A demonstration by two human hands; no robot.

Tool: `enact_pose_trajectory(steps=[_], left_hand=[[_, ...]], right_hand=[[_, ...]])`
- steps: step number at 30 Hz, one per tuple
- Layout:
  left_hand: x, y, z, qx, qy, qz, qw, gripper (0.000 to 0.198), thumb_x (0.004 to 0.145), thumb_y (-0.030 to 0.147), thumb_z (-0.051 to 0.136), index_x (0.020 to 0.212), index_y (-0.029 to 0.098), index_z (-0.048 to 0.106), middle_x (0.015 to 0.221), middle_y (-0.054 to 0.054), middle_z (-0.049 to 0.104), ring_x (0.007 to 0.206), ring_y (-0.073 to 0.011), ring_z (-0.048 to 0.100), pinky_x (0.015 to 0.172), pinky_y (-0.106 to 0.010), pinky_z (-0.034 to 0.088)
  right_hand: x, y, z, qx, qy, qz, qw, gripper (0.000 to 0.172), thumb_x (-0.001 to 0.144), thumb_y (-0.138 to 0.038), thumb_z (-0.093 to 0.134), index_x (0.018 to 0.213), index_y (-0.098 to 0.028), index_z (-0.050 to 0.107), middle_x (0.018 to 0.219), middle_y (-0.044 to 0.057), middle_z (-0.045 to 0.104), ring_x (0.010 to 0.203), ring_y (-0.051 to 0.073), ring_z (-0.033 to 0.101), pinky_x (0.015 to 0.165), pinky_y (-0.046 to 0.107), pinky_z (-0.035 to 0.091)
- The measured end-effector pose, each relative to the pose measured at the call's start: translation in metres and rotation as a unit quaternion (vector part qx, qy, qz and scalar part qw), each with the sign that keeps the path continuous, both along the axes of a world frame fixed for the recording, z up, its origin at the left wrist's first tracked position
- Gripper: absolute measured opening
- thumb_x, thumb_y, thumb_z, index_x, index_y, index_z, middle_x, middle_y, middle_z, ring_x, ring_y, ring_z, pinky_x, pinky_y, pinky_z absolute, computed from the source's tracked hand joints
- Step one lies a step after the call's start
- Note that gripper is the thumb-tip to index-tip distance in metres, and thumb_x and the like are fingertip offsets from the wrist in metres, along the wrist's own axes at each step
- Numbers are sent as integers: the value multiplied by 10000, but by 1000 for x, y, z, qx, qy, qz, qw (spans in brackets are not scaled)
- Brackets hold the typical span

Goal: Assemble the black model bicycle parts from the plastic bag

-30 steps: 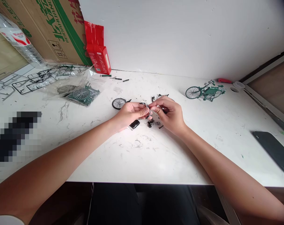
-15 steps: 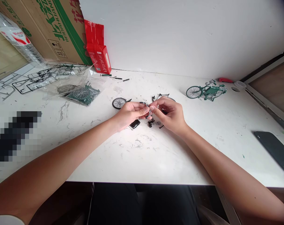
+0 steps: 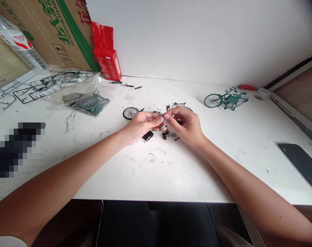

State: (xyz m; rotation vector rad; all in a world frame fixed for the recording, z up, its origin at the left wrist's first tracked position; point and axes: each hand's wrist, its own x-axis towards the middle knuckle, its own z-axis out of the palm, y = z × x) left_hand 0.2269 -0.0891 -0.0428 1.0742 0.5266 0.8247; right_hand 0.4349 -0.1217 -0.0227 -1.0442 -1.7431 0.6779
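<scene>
Little changes: left hand (image 3: 148, 124) still pinches a silvery part (image 3: 163, 123), right hand (image 3: 186, 124), thumb pressed to finger, still working at it

Beyond the left hand (image 3: 147, 124), one cardboard box (image 3: 49, 34), one plastic bottle (image 3: 18, 43) and one red packet (image 3: 106, 60) are standing; right of the right hand (image 3: 186, 125), one model bicycle (image 3: 229, 100) and one smartphone (image 3: 300, 165) are resting

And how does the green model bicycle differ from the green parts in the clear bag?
The green model bicycle looks assembled; the bagged green parts lie flat together. The bicycle is unwrapped; the parts are in clear plastic. The bicycle is beyond the right hand, the parts beyond the left hand. Both show green and spoked wheels.
</scene>
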Motion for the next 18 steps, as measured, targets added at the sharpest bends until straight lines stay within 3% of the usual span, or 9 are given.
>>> enact_pose_trajectory(steps=[9, 12, 18], left_hand=[[0, -1, 3, -2, 0, 4, 1000, 342, 802, 447, 939, 885, 150, 791, 886, -39, 730, 860, -180, 720, 947, -413, 507], [0, -1, 3, 2, 4, 2, 1000, 345, 796, 447, 945, 903, 152, 801, 889, -39, 739, 854, -186, 736, 933, -409, 515], [1, 1, -3, 16, -4, 1, 1000, 312, 812, 414, 940, 954, 165, 817, 930, -41, 760, 888, -186, 751, 969, -426, 540]], right_hand=[[-4, 1, 4, -134, 138, 43, 980, 325, 845, -514, 901, 927, -217, 798, 831, 47, 759, 722, 171, 685, 582, 314, 526], [-4, 3, 5, -204, 184, 70, 959, 373, 768, -519, 955, 898, -216, 782, 774, 17, 722, 660, 140, 635, 506, 270, 468], [1, 6, 2, -221, 209, 87, 948, 349, 715, -435, 1004, 877, -216, 785, 708, -27, 645, 554, 79, 509, 448, 234, 346]])
